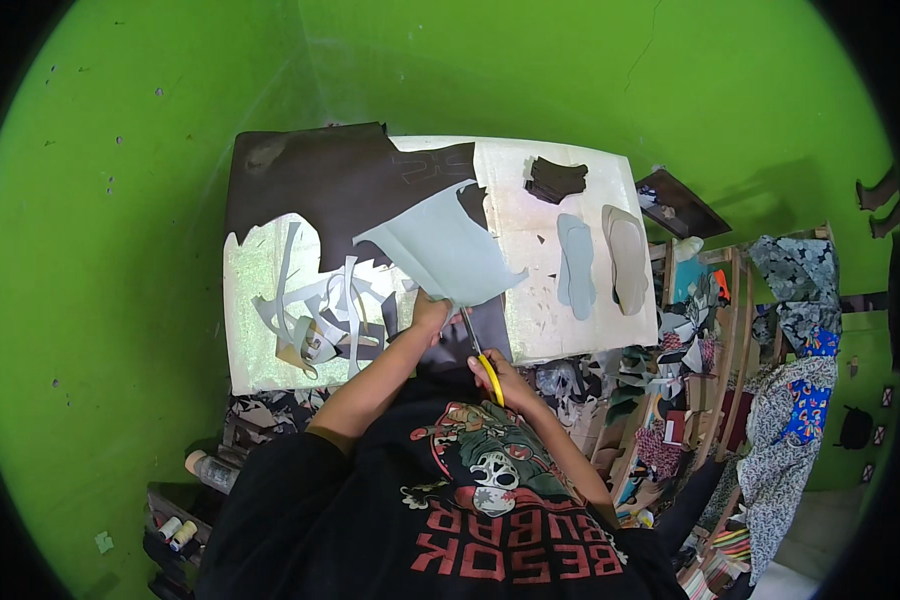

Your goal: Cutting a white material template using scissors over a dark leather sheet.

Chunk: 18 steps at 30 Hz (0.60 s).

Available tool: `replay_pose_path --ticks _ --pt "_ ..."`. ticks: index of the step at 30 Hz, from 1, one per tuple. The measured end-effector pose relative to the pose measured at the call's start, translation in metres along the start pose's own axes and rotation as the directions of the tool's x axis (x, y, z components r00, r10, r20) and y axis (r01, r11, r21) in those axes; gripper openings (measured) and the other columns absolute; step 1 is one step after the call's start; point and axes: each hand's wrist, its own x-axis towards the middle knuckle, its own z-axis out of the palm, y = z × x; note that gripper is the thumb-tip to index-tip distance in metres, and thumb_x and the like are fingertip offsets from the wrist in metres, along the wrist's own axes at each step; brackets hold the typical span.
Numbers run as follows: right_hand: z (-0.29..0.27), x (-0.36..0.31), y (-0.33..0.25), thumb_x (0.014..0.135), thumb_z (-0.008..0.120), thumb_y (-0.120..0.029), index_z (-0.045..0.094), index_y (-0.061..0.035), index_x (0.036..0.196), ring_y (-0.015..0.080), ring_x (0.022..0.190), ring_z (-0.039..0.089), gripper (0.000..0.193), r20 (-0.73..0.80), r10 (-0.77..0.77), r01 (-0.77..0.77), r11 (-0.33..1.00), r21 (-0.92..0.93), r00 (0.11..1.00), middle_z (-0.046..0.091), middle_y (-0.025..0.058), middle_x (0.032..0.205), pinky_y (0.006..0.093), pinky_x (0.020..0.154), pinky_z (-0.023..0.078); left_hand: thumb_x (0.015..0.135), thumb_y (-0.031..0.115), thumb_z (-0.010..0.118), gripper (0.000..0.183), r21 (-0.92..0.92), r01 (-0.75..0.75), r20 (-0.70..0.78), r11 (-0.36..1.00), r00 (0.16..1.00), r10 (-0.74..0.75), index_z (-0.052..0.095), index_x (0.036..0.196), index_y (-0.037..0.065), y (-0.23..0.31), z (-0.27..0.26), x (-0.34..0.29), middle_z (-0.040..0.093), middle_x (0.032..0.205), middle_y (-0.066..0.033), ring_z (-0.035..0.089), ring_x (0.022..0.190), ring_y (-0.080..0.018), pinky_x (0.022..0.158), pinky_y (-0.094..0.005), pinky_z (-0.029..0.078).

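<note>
One white desk (540, 335) fills the middle of my remote view. Largest on it, I log a dark brown sheet (310, 190) across the far left. Next: a pale grey sheet (445, 245), lying partly over the brown one. Left of its near end, loose pale strips (353, 325) in a heap. To the right, grey sole-shaped pieces (575, 265) beside beige sole shapes (625, 262); beyond them, a dark stack (555, 181). Left hand (432, 312): gripping the pale sheet's near edge. Right hand (505, 378): closed round yellow-handled scissors (489, 374), blades at that edge; blade gap unclear.
</note>
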Motion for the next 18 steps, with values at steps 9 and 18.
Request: replay_pose_path --ticks 9,18 --pt "-0.003 -0.004 -0.015 0.095 0.058 -0.056 0.051 -0.0079 0.111 0.0072 0.060 0.046 0.051 0.044 0.032 -0.032 0.999 -0.003 0.999 0.054 -0.0010 0.072 0.0239 0.052 0.036 0.091 -0.008 0.048 0.059 0.304 -0.270 -0.215 0.914 0.915 0.342 0.030 0.146 0.007 -0.027 -0.024 0.024 0.057 0.129 -0.0168 0.066 0.102 -0.0280 0.066 -0.0329 0.058" --pt "-0.011 0.004 -0.009 0.095 0.055 -0.059 0.051 -0.0090 0.099 0.0081 0.056 0.044 0.051 0.019 0.036 -0.036 0.999 0.024 0.999 0.051 -0.0012 0.069 0.0243 0.050 0.034 0.087 -0.012 0.052 0.066 0.141 -0.277 -0.082 0.951 0.954 0.290 0.029 0.147 0.004 -0.013 -0.012 0.007 0.048 0.142 -0.0170 0.049 0.130 -0.0300 0.109 -0.0377 0.037"
